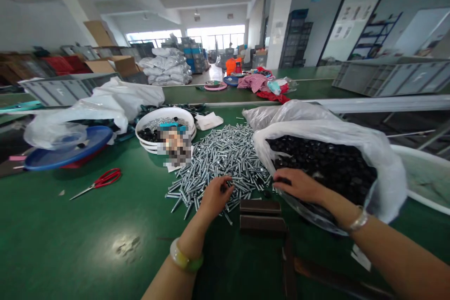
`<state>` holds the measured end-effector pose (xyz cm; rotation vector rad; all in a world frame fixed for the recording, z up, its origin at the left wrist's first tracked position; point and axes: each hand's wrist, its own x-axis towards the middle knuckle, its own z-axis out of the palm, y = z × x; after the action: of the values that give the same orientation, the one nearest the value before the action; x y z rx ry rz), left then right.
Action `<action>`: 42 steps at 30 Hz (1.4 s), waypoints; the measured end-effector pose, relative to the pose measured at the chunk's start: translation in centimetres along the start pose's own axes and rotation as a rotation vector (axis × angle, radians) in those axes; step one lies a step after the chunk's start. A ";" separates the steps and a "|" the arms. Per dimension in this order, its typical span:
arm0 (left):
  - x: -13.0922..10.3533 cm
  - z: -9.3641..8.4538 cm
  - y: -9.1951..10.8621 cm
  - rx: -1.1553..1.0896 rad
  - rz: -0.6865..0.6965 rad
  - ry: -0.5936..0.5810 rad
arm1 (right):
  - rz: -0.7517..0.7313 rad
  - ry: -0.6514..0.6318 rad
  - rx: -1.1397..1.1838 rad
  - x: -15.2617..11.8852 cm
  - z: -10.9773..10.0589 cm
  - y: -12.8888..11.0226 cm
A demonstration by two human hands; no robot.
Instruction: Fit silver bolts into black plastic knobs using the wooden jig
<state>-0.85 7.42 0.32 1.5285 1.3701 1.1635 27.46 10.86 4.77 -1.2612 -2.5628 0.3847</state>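
Observation:
My left hand (215,198) hovers at the near edge of a heap of silver screws (225,154), its fingers curled round a small black part (223,188). By the mouth of a white plastic bag (390,173) full of black parts (326,164), my right hand (298,185) pinches a small dark piece, mostly covered by the fingers. One loose black part (267,194) lies between the two hands. Just in front of them sit two dark brown blocks (262,222), with a long dark strip (288,267) running toward me.
Red-handled scissors (107,178) lie on the green table (87,239) at left, near a blue basin (70,152). White stacked bowls (140,143) hold screws and black parts. Grey crates (393,77) stand behind on another bench. A white-rimmed tray (422,154) is at right.

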 end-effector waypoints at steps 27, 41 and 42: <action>-1.5 0.8 4.8 -0.205 0.004 0.079 | -0.062 0.278 0.342 3.2 2.7 -10.3; -3.0 1.9 6.5 -0.736 -0.300 -0.249 | 0.126 0.701 0.694 0.7 1.9 -12.2; -3.0 1.9 6.3 -0.716 -0.287 -0.251 | 0.136 0.705 0.702 0.6 1.9 -12.0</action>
<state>2.81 3.69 5.36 0.8914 0.8320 1.0730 17.63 4.06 7.25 -1.0398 -1.5548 0.6495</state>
